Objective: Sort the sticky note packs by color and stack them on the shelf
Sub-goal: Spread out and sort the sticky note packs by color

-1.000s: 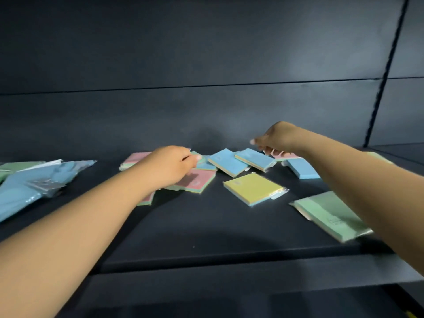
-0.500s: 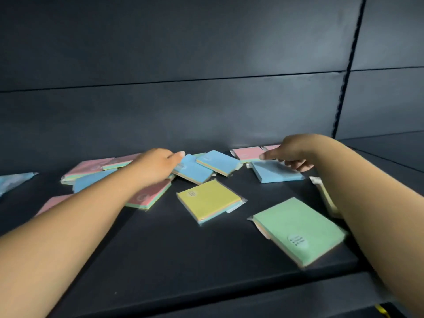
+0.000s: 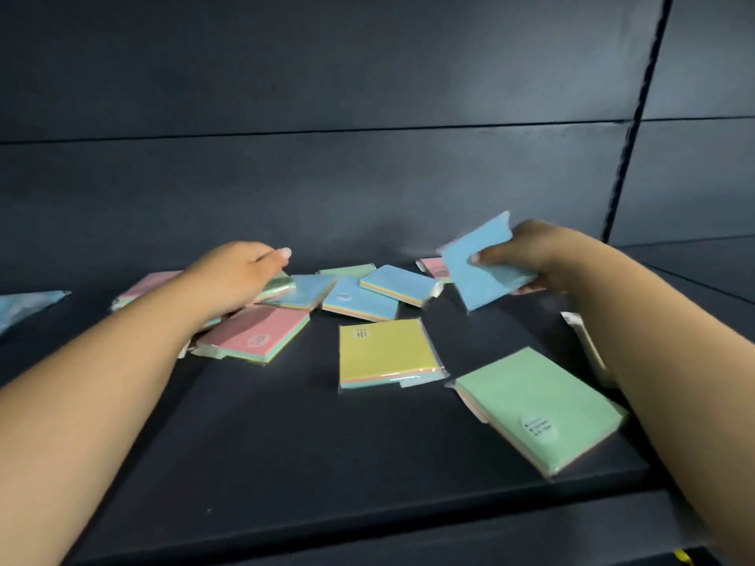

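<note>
Blue-faced pack [image 3: 482,266] tilted clear of the dark shelf [image 3: 318,455], pinched by the right hand [image 3: 531,255] with thumb on its face and fingers behind; left hand [image 3: 237,275] resting with relaxed fingers on the overlapped packs at the rear left, gripping nothing that shows. Best practice, as a judgement: carry the raised pack to the blue packs [image 3: 367,296] lying mid-shelf and square its edges there; pink pack [image 3: 261,332], yellow pack [image 3: 384,353] and green pack [image 3: 539,406] lie loose and unsorted, so a low sweep risks nudging them.
</note>
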A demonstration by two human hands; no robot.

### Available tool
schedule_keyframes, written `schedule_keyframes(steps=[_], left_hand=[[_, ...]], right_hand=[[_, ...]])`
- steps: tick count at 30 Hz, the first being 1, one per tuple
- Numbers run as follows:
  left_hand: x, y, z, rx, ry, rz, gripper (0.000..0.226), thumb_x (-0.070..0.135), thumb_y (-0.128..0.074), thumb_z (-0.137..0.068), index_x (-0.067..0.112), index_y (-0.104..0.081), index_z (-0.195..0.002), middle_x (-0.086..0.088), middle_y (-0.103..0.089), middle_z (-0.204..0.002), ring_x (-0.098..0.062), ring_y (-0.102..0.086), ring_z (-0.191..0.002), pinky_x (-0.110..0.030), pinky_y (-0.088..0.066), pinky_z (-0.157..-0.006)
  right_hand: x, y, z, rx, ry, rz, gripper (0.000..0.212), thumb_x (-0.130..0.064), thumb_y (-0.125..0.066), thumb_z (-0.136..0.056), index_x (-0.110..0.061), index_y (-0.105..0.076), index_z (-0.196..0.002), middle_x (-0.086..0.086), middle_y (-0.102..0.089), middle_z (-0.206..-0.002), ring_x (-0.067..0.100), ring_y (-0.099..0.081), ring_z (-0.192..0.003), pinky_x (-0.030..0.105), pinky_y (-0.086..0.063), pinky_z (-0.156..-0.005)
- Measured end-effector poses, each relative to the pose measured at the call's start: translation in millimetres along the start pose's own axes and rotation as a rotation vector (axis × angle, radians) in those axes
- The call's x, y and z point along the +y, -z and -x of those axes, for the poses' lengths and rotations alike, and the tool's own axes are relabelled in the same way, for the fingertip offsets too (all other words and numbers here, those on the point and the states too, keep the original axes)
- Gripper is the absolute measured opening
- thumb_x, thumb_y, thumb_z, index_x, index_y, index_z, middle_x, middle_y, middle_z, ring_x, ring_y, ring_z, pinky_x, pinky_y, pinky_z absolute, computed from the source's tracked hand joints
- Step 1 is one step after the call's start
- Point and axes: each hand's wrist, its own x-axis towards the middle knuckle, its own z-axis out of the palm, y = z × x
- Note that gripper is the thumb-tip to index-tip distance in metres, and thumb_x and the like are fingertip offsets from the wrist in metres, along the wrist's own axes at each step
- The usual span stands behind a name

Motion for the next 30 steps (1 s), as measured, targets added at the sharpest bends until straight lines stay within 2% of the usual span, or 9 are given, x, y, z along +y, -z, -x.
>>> schedule_keyframes(steps=[2,4,7,11,16,20,25,27,30], left_hand=[[-7.4,5.3,2.3,-0.068,0.056,-0.042,0.043,0.04,-0.037,-0.097,0.011,-0.068,-0.104,-0.007,-0.061,-0.124,-0.024,-0.053,-0.11,-0.026,-0.032,-0.082],[-9.9,9.6,3.6,-0.134,0.09,-0.071,0.048,0.044,-0.037,-0.096,0.016,-0.075,-0.084,-0.005,-0.064,-0.119,-0.022,-0.054,-0.106,-0.024,-0.032,-0.078],[-11.5,15.9,3.7,-0.19,0.11,-0.046,0.063,0.047,-0.04,-0.094,0.019,-0.068,-0.044,-0.005,-0.072,-0.08,-0.02,-0.06,-0.079,-0.027,-0.041,-0.076],[-10.7,6.8,2.9,-0.171,0.055,0.091,0.041,0.042,-0.045,-0.093,0.018,-0.066,-0.066,0.004,-0.067,-0.075,-0.012,-0.062,-0.073,-0.026,-0.045,-0.078],[13.9,-10.1,9.5,-0.197,-0.048,0.064,0.039,0.045,-0.047,-0.09,0.018,-0.069,-0.074,0.001,-0.071,-0.082,-0.016,-0.066,-0.085,-0.033,-0.047,-0.093],[38.2,-9.4,18.4,-0.098,-0.107,-0.255,0.053,0.051,-0.038,-0.092,0.008,-0.069,-0.09,-0.01,-0.069,-0.096,-0.026,-0.06,-0.094,-0.034,-0.045,-0.084],[89.3,-7.6,49.9,-0.028,-0.143,-0.227,0.052,0.049,-0.037,-0.093,0.006,-0.067,-0.095,-0.012,-0.067,-0.101,-0.027,-0.059,-0.095,-0.035,-0.045,-0.084],[112.2,-14.6,67.2,-0.038,-0.15,-0.156,0.045,0.048,-0.039,-0.093,0.015,-0.07,-0.09,-0.004,-0.069,-0.099,-0.022,-0.06,-0.095,-0.034,-0.045,-0.087],[139.8,-25.0,88.7,-0.005,-0.147,-0.093,0.043,0.049,-0.039,-0.092,0.019,-0.071,-0.088,-0.001,-0.071,-0.097,-0.021,-0.062,-0.092,-0.033,-0.047,-0.086]], right_hand=[[-5.7,-2.7,0.0,0.073,0.098,-0.133,0.03,-0.014,-0.065,-0.086,-0.006,-0.055,-0.113,0.013,-0.062,-0.098,0.022,-0.06,-0.076,0.029,-0.049,-0.059],[-10.2,-8.1,3.3,0.092,0.165,-0.224,0.028,-0.015,-0.065,-0.086,-0.008,-0.057,-0.112,0.008,-0.064,-0.092,0.019,-0.061,-0.071,0.025,-0.05,-0.05],[-17.6,-9.7,9.5,0.115,0.255,-0.316,0.021,-0.014,-0.065,-0.086,-0.01,-0.059,-0.106,0.0,-0.064,-0.079,0.012,-0.062,-0.06,0.016,-0.047,-0.039],[-32.5,21.9,26.4,0.302,0.303,-0.58,0.008,-0.016,-0.059,-0.09,-0.017,-0.053,-0.088,-0.004,-0.057,-0.08,0.004,-0.059,-0.064,0.018,-0.055,-0.051],[-26.5,66.6,41.7,0.443,0.264,-0.794,0.018,-0.015,-0.061,-0.088,-0.016,-0.05,-0.101,-0.002,-0.059,-0.088,0.008,-0.062,-0.078,0.024,-0.054,-0.046],[-8.7,75.3,55.3,0.371,0.209,-0.718,0.012,-0.014,-0.06,-0.088,-0.017,-0.051,-0.082,0.0,-0.058,-0.083,0.011,-0.06,-0.074,0.025,-0.054,-0.043],[16.4,86.9,71.3,0.256,0.22,-0.62,0.009,-0.012,-0.059,-0.089,-0.015,-0.051,-0.089,0.004,-0.061,-0.088,0.015,-0.061,-0.075,0.024,-0.053,-0.043],[18.4,93.2,74.4,0.18,0.243,-0.569,0.012,-0.012,-0.058,-0.089,-0.015,-0.051,-0.098,0.004,-0.062,-0.091,0.016,-0.062,-0.078,0.028,-0.056,-0.051],[14.7,97.3,74.8,0.062,0.301,-0.543,0.009,-0.011,-0.057,-0.09,-0.019,-0.053,-0.088,0.001,-0.063,-0.086,0.017,-0.062,-0.077,0.036,-0.055,-0.068]])
